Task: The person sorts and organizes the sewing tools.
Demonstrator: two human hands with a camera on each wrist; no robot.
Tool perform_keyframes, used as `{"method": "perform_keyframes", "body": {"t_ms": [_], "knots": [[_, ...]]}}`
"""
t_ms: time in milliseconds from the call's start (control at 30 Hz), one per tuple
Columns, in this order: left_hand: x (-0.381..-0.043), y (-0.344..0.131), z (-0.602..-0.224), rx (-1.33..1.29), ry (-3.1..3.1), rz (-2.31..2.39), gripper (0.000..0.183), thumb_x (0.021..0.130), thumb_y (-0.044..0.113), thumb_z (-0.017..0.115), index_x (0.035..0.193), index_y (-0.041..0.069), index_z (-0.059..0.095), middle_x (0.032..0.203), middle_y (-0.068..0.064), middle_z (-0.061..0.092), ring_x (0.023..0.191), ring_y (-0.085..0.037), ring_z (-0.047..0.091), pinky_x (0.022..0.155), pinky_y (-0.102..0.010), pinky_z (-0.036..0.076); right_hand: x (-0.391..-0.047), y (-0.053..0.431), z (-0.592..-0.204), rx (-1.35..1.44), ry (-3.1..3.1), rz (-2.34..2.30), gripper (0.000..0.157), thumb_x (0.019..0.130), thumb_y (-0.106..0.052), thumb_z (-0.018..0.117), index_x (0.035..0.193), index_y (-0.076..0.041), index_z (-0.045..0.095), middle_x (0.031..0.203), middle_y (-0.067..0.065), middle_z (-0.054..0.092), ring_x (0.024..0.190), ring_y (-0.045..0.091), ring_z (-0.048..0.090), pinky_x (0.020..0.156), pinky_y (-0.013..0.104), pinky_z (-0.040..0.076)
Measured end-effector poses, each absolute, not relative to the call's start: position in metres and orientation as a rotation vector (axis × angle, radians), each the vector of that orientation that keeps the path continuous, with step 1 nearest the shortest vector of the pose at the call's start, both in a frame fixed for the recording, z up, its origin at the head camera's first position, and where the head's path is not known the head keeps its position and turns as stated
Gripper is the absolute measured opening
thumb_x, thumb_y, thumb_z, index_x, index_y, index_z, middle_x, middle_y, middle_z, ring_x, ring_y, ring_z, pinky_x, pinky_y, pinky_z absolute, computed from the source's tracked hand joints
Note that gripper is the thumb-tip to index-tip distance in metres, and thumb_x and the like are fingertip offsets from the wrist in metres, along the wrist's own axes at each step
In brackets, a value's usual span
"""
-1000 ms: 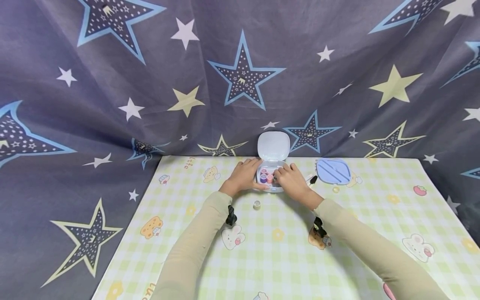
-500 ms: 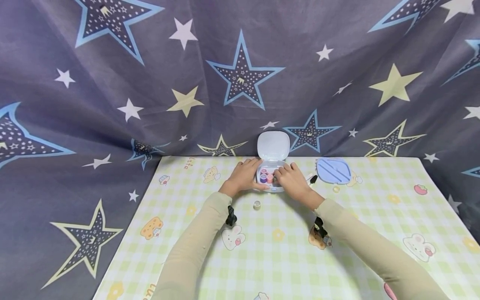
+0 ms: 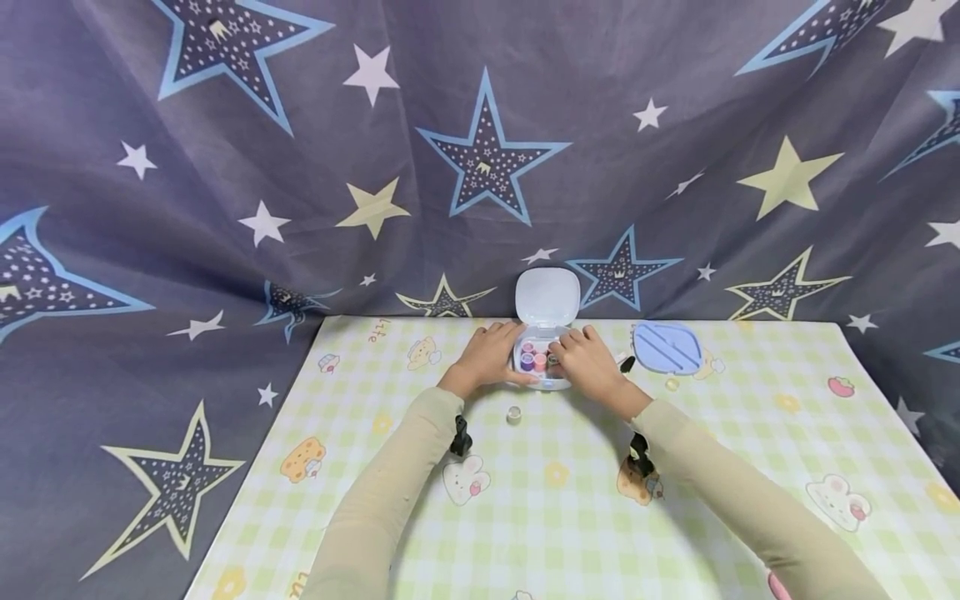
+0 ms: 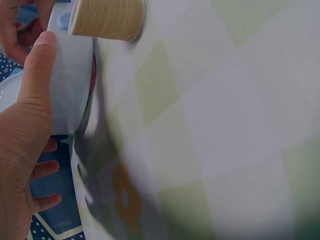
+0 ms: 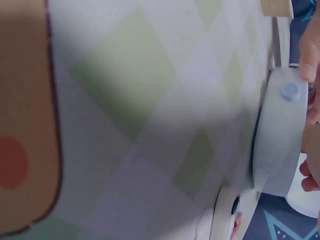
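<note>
A pale blue sewing box (image 3: 547,385) stands at the far edge of the table with its white lid (image 3: 547,297) up. Purple (image 3: 527,362) and pink (image 3: 540,362) thread spools sit inside. My left hand (image 3: 487,357) grips the box's left side, thumb along the front wall (image 4: 70,95). My right hand (image 3: 587,363) reaches in over the right side with curled fingers, right at a dark green spool (image 3: 553,359); I cannot tell whether it pinches that spool. A beige thread spool (image 4: 107,19) stands on the cloth before the box.
A blue tray (image 3: 667,347) with slanted ridges lies right of the box. Near it are a small clear yellowish round piece (image 3: 672,384) and a black-tipped item (image 3: 627,364), partly behind my right hand. A star-patterned curtain (image 3: 480,242) hangs behind the checked table (image 3: 525,517).
The view has tilted up slightly. More of the dark green spool shows under my right fingertips. Both hands otherwise stay in place at the box.
</note>
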State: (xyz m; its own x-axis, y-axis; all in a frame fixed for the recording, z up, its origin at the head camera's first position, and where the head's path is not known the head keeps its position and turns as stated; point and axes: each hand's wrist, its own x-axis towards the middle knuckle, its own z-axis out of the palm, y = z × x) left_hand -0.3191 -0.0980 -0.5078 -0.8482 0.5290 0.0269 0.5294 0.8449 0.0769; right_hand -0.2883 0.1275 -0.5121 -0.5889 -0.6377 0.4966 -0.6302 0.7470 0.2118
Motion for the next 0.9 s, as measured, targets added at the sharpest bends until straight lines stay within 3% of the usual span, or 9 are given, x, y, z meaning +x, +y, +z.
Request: {"method": "perform_keyframes", "body": {"t_ms": [267, 567, 767, 900], "knots": [[-0.32, -0.098, -0.509, -0.866, -3.012, -0.113, 0.116, 0.073, 0.079, 0.072, 0.16, 0.014, 0.032, 0.157, -0.006, 0.045, 0.142, -0.027, 0.045, 0.113, -0.051, 0.042, -0.286, 0.134, -0.507, 0.984, -2.39, 0.22, 0.035, 0.085, -0.042, 0.08, 0.094, -0.008, 0.075, 0.086, 0.007, 0.071, 0.078, 0.026, 0.062, 0.078, 0.043, 0.044], [-0.32, -0.099, -0.511, -0.889, -3.002, -0.131, 0.116, 0.073, 0.077, 0.074, 0.16, 0.013, 0.032, 0.158, -0.009, 0.044, 0.142, -0.03, 0.046, 0.112, -0.054, 0.043, -0.258, 0.115, -0.492, 1.13, -2.401, 0.488, 0.022, 0.089, -0.03, 0.075, 0.098, -0.01, 0.075, 0.094, 0.005, 0.073, 0.093, 0.026, 0.067, 0.087, 0.045, 0.047], [-0.322, -0.098, -0.51, -0.88, -3.007, -0.064, 0.113, 0.075, 0.066, 0.08, 0.16, 0.011, 0.03, 0.158, -0.009, 0.043, 0.141, -0.03, 0.046, 0.111, -0.052, 0.044, -0.242, 0.098, -0.485, 1.35, -2.339, 0.285, 0.042, 0.088, -0.044, 0.075, 0.113, -0.01, 0.073, 0.097, 0.004, 0.071, 0.094, 0.024, 0.065, 0.092, 0.048, 0.049], [-0.322, -0.098, -0.511, -0.872, -3.012, -0.059, 0.108, 0.078, 0.059, 0.082, 0.16, 0.011, 0.031, 0.157, -0.008, 0.043, 0.141, -0.03, 0.047, 0.11, -0.053, 0.045, -0.239, 0.091, -0.486, 1.419, -2.298, 0.106, 0.051, 0.088, -0.05, 0.072, 0.12, -0.01, 0.07, 0.109, 0.006, 0.072, 0.098, 0.024, 0.064, 0.091, 0.044, 0.048]]}}
